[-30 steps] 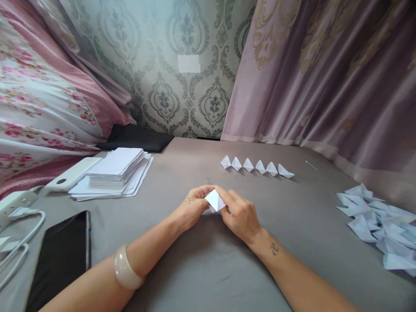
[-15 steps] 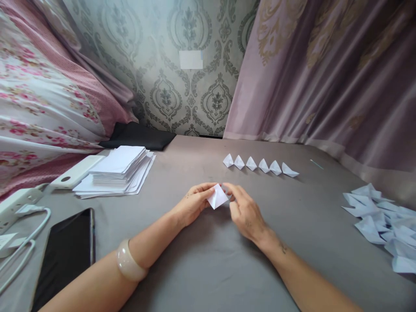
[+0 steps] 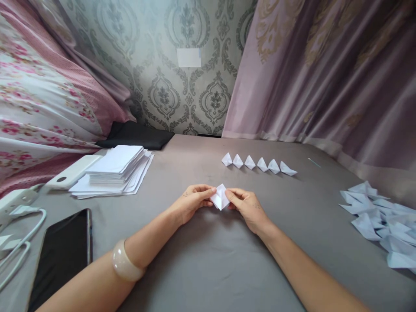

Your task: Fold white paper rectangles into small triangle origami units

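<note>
A small folded white paper (image 3: pixel 220 198), diamond-shaped with a crease down its middle, is held just above the grey table between my two hands. My left hand (image 3: pixel 196 200) pinches its left corner between thumb and fingers. On the opposite corner, my right hand (image 3: pixel 244 205) has its thumb on the front face, with the fingers tucked behind. The back of the paper is hidden. Beyond my hands stands a row of several folded paper boats (image 3: pixel 249 162).
A heap of larger folded papers (image 3: pixel 373 216) lies at the right. To the left are a stack of white paper (image 3: pixel 113 167), a tablet or phone (image 3: pixel 63 255), a power strip (image 3: pixel 16 203) with cables and a black cloth-like item (image 3: pixel 136 136). A thin stick (image 3: pixel 314 162) lies back right.
My right hand has come in and taken hold of the paper's right corner. The paper has turned slightly, so its middle crease faces me. My left hand keeps its pinch.
</note>
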Demonstrator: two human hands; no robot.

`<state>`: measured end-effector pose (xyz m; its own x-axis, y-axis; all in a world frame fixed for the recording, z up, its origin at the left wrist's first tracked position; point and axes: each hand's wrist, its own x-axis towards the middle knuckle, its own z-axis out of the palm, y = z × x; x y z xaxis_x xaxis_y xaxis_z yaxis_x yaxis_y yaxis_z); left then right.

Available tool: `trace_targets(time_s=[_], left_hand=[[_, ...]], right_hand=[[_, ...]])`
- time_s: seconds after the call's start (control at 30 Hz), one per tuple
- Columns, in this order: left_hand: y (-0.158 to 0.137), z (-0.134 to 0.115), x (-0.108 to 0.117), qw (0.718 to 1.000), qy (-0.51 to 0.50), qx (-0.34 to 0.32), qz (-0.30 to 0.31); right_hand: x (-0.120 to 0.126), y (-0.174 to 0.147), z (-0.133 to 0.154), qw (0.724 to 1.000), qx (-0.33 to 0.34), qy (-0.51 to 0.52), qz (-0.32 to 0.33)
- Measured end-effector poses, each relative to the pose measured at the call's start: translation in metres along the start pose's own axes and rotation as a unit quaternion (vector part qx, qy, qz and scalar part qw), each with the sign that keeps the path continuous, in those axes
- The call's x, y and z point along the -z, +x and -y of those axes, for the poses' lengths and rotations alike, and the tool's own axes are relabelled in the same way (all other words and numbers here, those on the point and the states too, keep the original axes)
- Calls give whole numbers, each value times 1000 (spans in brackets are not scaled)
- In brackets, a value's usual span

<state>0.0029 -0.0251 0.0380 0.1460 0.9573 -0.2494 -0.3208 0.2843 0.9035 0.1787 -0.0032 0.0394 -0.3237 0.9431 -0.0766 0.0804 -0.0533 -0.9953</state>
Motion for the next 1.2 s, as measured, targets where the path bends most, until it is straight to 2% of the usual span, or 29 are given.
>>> trace_targets(time_s=[0.1, 0.23, 0.37, 0.47, 0.57, 0.7, 0.8, 0.9, 1.03, 1.2], left_hand=[[3, 1, 5, 999, 21, 9, -25], [7, 2, 8, 998, 60, 8, -20], [10, 1, 11, 979, 194, -17, -53], [10, -1, 10, 929, 354, -70, -77], [11, 0, 5, 877, 459, -99, -97], [16, 11, 1, 820, 541, -138, -127], [16, 20, 2, 766, 602, -179, -137], [15, 21, 5, 732, 634, -222, -115], [13, 14, 10, 703, 656, -272, -25], [16, 10, 21, 701, 641, -309, 50]], right_hand=[[2, 3, 0, 999, -31, 10, 18], [3, 9, -1, 999, -28, -28, 22], [3, 17, -7, 991, -13, -131, -3], [1, 19, -9, 970, 49, -237, -29], [0, 19, -10, 928, 103, -354, -52], [-3, 17, -12, 878, 114, -458, -76], [-4, 17, -14, 864, 109, -483, -86], [-4, 15, -14, 862, 133, -485, -68], [-1, 13, -12, 840, 175, -513, -10], [4, 14, -15, 816, 194, -544, 27]])
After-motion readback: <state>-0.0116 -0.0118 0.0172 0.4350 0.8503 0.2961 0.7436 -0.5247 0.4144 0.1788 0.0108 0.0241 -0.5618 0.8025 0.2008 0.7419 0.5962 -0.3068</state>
